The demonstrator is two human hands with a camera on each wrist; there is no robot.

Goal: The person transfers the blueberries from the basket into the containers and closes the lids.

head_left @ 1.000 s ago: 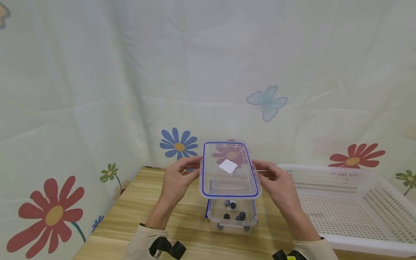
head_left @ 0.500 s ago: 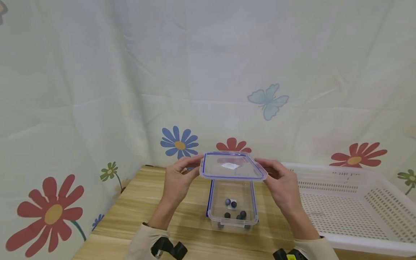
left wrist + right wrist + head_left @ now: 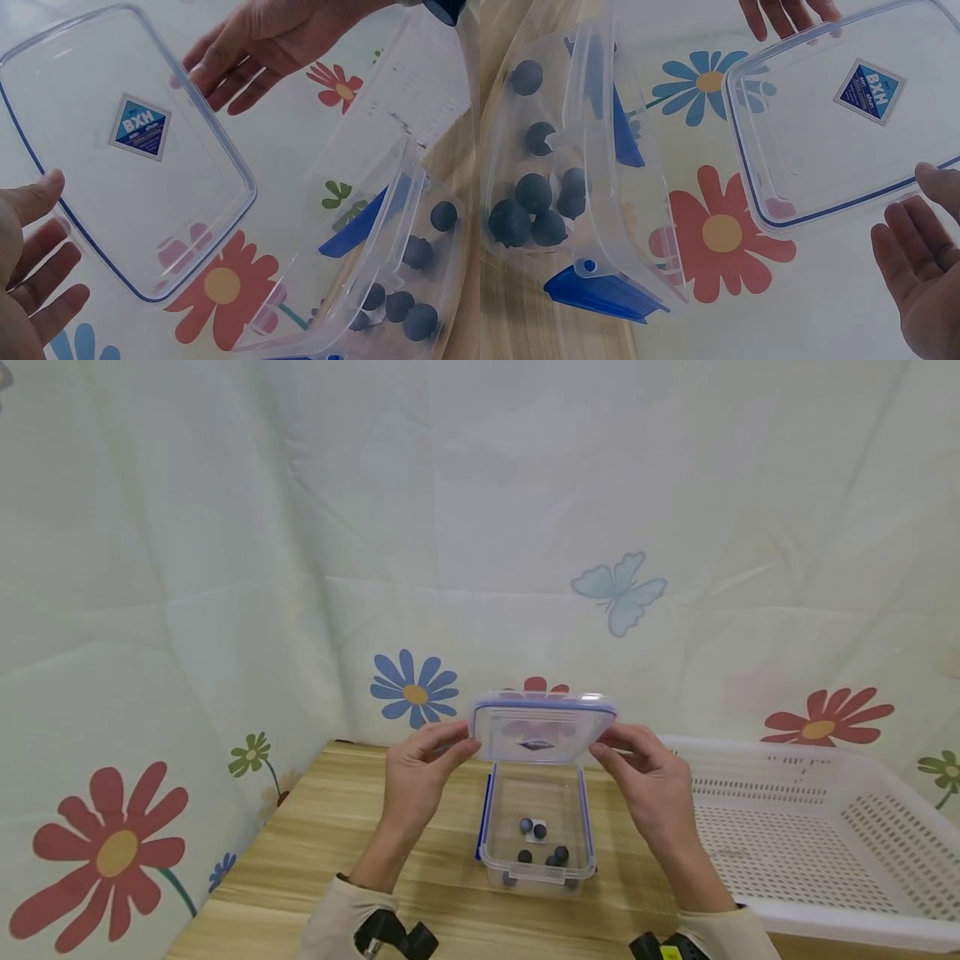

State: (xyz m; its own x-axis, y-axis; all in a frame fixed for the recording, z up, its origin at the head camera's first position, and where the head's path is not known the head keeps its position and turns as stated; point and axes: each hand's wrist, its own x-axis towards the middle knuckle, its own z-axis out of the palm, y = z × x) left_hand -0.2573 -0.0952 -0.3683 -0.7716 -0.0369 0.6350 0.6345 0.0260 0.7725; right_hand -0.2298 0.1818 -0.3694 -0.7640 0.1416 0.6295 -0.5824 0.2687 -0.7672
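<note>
Between them my two hands hold up a clear plastic lid (image 3: 543, 727) with a blue seal, tilted above the far end of a container. My left hand (image 3: 420, 772) pinches its left edge; my right hand (image 3: 648, 781) pinches the right edge. A blue and white diamond sticker (image 3: 141, 127) marked BXH is on the lid. Below, on the table, stands the lidless clear food container (image 3: 536, 793), its blue side latches (image 3: 604, 296) hanging open. Several blueberries (image 3: 534, 193) lie on its floor, mostly toward the near end.
A white perforated plastic basket (image 3: 795, 835) stands on the right of the wooden table (image 3: 322, 827). A curtain (image 3: 480, 527) printed with flowers and a butterfly hangs behind the table and along its left.
The lid has tipped over from facing up flat-side to showing its underside, with its near edge raised. Both hands have turned with it. The container and blueberries stay where they were.
</note>
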